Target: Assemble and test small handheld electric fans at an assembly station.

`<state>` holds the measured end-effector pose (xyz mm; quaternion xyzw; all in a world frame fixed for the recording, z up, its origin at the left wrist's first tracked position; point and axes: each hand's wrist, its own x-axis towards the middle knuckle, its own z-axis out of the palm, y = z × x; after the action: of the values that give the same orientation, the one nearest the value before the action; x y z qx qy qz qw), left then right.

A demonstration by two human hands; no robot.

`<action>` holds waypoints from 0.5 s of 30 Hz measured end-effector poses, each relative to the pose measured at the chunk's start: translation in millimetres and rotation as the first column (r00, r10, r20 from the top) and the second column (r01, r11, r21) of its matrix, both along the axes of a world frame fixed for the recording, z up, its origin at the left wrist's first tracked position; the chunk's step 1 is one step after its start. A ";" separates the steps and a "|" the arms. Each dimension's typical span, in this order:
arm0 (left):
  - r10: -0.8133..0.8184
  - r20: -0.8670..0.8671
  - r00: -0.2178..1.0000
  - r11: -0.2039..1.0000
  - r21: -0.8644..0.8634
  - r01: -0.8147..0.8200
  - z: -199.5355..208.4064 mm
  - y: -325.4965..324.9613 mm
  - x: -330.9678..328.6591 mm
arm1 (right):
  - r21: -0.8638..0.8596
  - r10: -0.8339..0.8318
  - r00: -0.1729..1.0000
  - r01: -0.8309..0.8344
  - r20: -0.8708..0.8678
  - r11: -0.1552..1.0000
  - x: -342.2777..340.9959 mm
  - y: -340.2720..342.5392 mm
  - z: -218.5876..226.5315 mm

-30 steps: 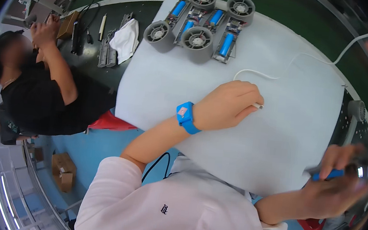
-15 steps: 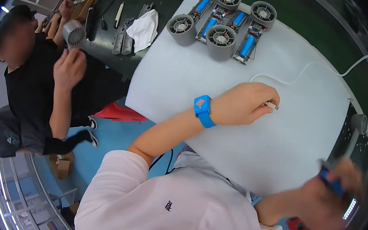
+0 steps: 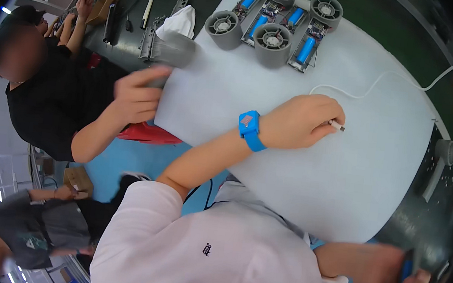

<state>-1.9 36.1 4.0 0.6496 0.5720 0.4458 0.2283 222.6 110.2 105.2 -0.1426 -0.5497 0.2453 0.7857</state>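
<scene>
My left hand [image 3: 307,123], with a blue wrist strap [image 3: 250,129], pinches the USB plug [image 3: 338,125] of a white cable [image 3: 376,86] above the white table cover. At the lower right my right hand [image 3: 380,279] is smeared by motion. Beside its fingers is a dark thing with a blue part [image 3: 404,279], too blurred to name its kind. Several opened handheld fans [image 3: 273,42] lie at the table's far side, their blue battery cells and circuit boards showing, well beyond my left hand.
A co-worker's hand [image 3: 138,96] is at the left table edge beside a blurred grey fan [image 3: 174,52]. A white cloth [image 3: 179,20] and grey casing parts [image 3: 148,43] lie on the dark bench. Another grey handheld fan [image 3: 444,153] lies at the right.
My right hand has moved down and toward me with the dark and blue thing. My left hand stays nearly in place. The co-worker's hand and grey fan have swung right toward the table.
</scene>
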 end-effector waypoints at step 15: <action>0.070 0.117 0.991 0.998 0.000 -0.070 2.3 -3.8 -4.1 | -0.852 0.686 0.720 -0.290 0.106 0.436 -52.6 -15.2 -72.4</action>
<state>-6.0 32.3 6.2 0.6024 0.5790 0.4921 0.2444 169.9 95.0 32.8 -0.3524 -0.5611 0.6442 0.3821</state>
